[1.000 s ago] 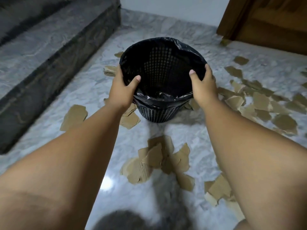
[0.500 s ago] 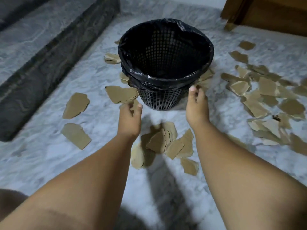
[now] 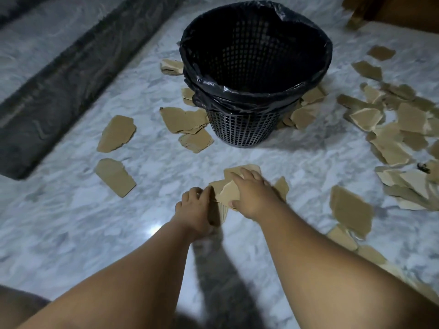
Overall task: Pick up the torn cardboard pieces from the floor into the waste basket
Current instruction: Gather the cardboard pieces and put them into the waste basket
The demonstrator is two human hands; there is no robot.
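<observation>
— Where are the hands, from where you stand?

— Both are low on the marble floor (image 3: 152,167), in front of the waste basket (image 3: 242,129), at a small heap of cardboard pieces (image 3: 226,194).

— Holding them, or only touching?

— The left hand (image 3: 197,210) is at the heap's left edge, its fingers curled round a piece that stands up on its side against the palm. The right hand (image 3: 251,193) lies over the top with its fingers bent down onto the far pieces. Its thumb is tucked under the near edge of a pale piece, so that piece is pinched. The picture is a little blurred there.

— So the heap sits between the two hands?

— Yes, between them and partly under the right one. One corner sticks out past the right wrist.

— And the basket?

— It stands upright just beyond the hands, apart from them, with a black bag (image 3: 237,96) folded over its rim. More torn pieces lie against its base. Two lie apart on the left (image 3: 116,134), near a dark stone step (image 3: 59,74), and a thick scatter covers the right (image 3: 392,143).
</observation>
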